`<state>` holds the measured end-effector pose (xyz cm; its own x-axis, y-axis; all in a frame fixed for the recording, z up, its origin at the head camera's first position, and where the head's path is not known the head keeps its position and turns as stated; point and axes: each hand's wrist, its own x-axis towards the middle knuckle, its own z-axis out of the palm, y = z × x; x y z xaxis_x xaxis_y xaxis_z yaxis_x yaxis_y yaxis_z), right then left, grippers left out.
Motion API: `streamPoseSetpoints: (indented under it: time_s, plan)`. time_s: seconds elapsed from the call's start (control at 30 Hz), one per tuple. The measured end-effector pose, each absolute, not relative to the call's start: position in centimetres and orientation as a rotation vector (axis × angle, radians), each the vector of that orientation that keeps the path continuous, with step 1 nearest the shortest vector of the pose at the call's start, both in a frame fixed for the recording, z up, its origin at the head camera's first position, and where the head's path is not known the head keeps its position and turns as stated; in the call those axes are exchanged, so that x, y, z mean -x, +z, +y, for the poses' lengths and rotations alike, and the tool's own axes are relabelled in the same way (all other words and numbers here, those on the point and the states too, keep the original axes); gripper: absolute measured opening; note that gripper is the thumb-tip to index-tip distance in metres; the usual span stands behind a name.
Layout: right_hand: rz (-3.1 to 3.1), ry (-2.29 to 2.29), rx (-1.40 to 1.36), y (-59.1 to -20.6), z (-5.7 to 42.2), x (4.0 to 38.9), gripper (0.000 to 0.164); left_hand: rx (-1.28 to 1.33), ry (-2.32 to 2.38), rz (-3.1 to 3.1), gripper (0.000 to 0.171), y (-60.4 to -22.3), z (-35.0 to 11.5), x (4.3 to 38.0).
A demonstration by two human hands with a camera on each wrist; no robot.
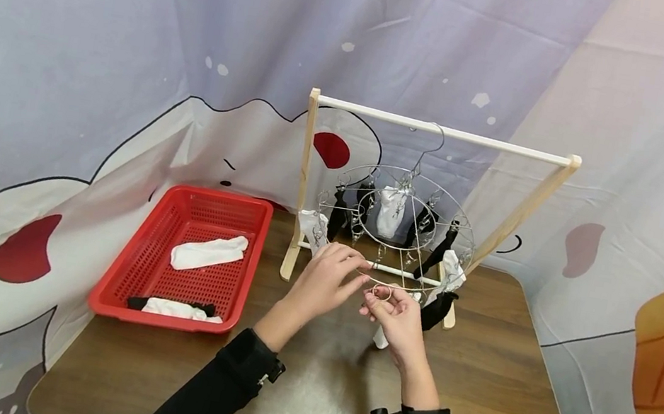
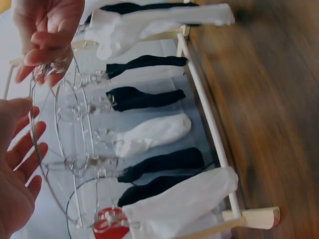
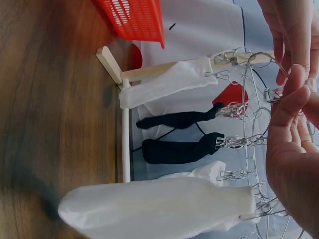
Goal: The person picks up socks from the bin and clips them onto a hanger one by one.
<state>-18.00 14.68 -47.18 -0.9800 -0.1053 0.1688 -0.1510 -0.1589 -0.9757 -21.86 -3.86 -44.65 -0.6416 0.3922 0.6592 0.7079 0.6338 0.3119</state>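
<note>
A round wire sock hanger (image 1: 426, 178) with metal clips hangs from a rack's white bar. At the hanger's front rim, my right hand (image 1: 397, 320) pinches a metal clip (image 3: 271, 95) between thumb and fingers. Beside it on the left, my left hand (image 1: 328, 278) has loosely extended fingers right at the wire rim (image 2: 36, 134). Black socks (image 2: 144, 98) and white socks (image 2: 154, 135) hang from clips around the ring. One white sock (image 3: 159, 209) hangs close below my right hand, its lower end showing under that hand in the head view.
A red basket (image 1: 128, 255) stands on the wooden table (image 1: 303, 403) to the left, with a white sock (image 1: 209, 253) and a black-and-white bundle (image 1: 175, 309) inside. The rack's wooden posts (image 1: 302, 181) flank the hanger. A printed cloth (image 1: 103, 58) hangs behind.
</note>
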Motion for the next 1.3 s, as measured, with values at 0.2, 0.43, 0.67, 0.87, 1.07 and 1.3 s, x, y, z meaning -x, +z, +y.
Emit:
streamPoseSetpoints:
  time_s: [0.2, 0.43, 0.67, 0.87, 1.07, 1.3]
  plan:
    - [-2.018, 2.246, -0.216, -47.2, 14.6, 18.2, 0.011, 0.743, -0.849, -2.329, 0.02, -43.8, -6.1, 22.7]
    - [-1.85, 2.257, -0.176, -47.6, 14.3, 18.2, 0.019, 0.404, -0.951, -2.41, 0.023, -43.6, -11.8, 25.0]
    - [-1.727, 2.26, -0.108, -48.3, 13.7, 18.3, 0.018, 0.055, -0.884, -2.629, 0.03, -45.3, -19.7, 27.1]
    - [-1.679, 2.256, -0.009, -48.7, 13.4, 18.2, 0.023, -0.021, -0.763, -2.984, 0.034, -47.0, -23.6, 28.4]
    - [-1.676, 2.229, 0.006, -49.0, 13.3, 18.1, 0.023, 0.096, -0.662, -3.343, 0.042, -48.8, -24.3, 29.9]
    - [-1.664, 2.243, 0.0, -49.2, 13.3, 17.8, 0.023, 0.332, -0.473, -3.421, 0.036, -51.4, -24.2, 31.8]
